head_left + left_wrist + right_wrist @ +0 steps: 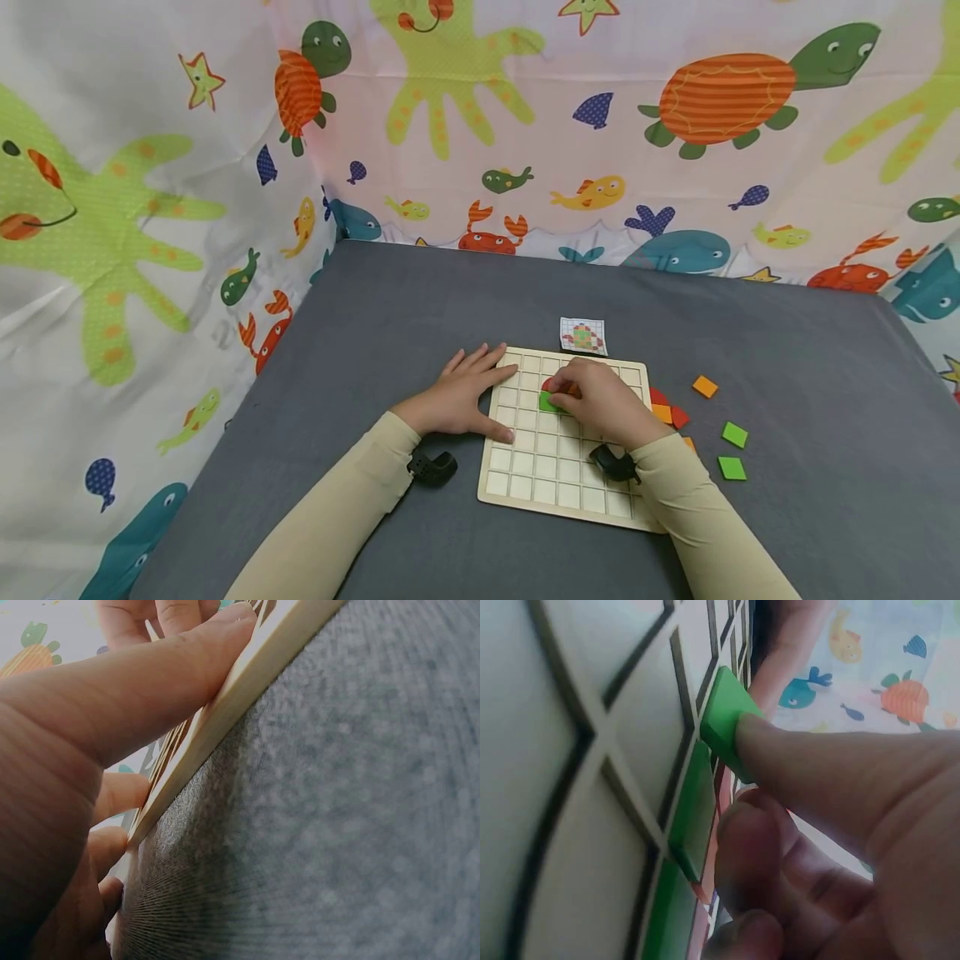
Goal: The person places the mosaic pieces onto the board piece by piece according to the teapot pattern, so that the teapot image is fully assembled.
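Observation:
A pale wooden grid board (540, 467) lies on the grey cloth. My left hand (472, 396) rests spread along its left edge, the thumb (187, 671) lying over the rim in the left wrist view. Over the board's upper middle, my right hand (600, 400) pinches a green square tile (724, 720), which sits tilted against the grid in the right wrist view. Beside it in the grid are another green tile (694, 814) and reddish pieces, partly hidden by my fingers. A red piece (547, 384) shows just above my right fingertips in the head view.
A small printed pattern card (582, 336) lies behind the board. To the right are a loose orange tile (705, 386), two green tiles (735, 434), and red (678, 417) and orange pieces (662, 413) partly hidden by my right arm. Printed fabric hangs behind and left.

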### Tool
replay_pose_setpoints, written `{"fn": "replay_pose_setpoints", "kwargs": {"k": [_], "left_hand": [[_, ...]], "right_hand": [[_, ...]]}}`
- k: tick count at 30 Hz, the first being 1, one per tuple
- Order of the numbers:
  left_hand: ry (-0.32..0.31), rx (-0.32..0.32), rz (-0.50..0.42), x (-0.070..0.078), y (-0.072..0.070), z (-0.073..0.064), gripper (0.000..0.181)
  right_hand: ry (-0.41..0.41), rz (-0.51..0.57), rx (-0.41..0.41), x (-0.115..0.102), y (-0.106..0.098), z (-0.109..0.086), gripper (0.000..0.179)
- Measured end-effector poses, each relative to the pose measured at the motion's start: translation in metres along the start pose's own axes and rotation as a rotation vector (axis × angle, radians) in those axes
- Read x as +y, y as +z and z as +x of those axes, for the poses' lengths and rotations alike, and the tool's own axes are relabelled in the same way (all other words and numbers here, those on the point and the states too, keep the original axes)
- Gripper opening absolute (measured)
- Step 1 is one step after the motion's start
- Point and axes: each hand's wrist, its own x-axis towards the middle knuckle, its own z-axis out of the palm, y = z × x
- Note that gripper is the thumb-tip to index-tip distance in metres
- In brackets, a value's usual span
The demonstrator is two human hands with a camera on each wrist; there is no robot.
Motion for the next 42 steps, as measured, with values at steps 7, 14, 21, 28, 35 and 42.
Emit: {"fn": "replay_pose_setpoints", "kwargs": {"k": [7, 14, 21, 28, 35, 42], "left_hand": [[0.006, 0.007, -0.011, -0.001, -0.002, -0.002, 0.11], [-0.001, 0.006, -0.01, -0.001, -0.002, -0.002, 0.111], [0.014, 0.012, -0.025, -0.001, 0.0, -0.001, 0.112], [0.011, 0.009, -0.023, -0.001, -0.002, -0.001, 0.112], [0.021, 0.009, -0.02, 0.0, -0.002, -0.002, 0.111], [0.02, 0.008, -0.019, 0.001, -0.004, -0.003, 0.111]], "right_hand": [[-0.015, -0.064, 0.048, -0.001, 0.004, 0.0, 0.005], [-0.037, -0.109, 0.082, 0.001, -0.001, -0.008, 0.004], [0.038, -0.085, 0.071, 0.016, -0.02, -0.03, 0.004], [0.145, -0.063, 0.064, 0.036, -0.038, -0.051, 0.008], [0.197, -0.078, 0.086, 0.056, -0.054, -0.075, 0.014], [0.271, -0.119, 0.069, 0.079, -0.071, -0.101, 0.02]]}}
